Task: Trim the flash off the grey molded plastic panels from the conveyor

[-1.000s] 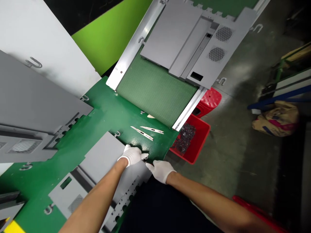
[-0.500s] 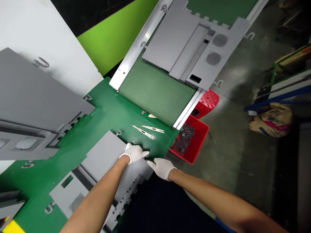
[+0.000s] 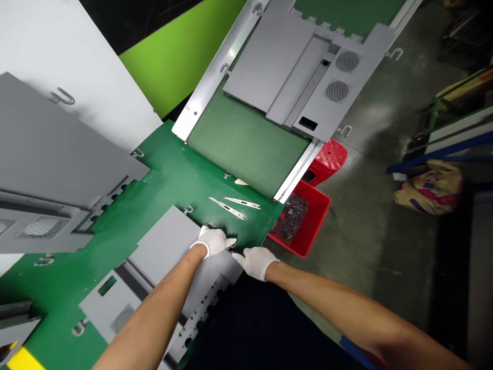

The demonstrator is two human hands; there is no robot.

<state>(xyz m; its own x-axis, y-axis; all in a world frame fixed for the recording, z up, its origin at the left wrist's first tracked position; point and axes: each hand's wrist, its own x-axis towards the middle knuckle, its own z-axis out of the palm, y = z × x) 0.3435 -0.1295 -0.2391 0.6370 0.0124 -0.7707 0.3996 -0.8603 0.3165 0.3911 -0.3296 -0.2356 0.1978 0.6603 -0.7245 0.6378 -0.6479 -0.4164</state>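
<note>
A grey plastic panel (image 3: 169, 246) with vents, cut-outs and a row of notches lies on the green tabletop, with U-shaped hooks at its edges. My left hand (image 3: 214, 241), in a white glove, is closed at the panel's far right edge, its index finger pointing towards a small hook (image 3: 231, 245). Close by on the right, my gloved right hand (image 3: 257, 262) is closed in a pinch at the panel's corner. A small dark sliver shows at its fingertips, too little to name. Two slim cutter knives (image 3: 228, 208) (image 3: 243, 203) lie beyond my hands.
Ahead, a green conveyor belt (image 3: 246, 146) carries another grey panel (image 3: 269, 67). Further panels (image 3: 57, 144) stand at left against a white board (image 3: 77, 46). A red bin (image 3: 314, 221) of dark scraps stands below the table's right edge, beside a red stool (image 3: 332, 154).
Both hands stay at the panel's corner, with the right hand shifted very slightly. The whole view has moved a little.
</note>
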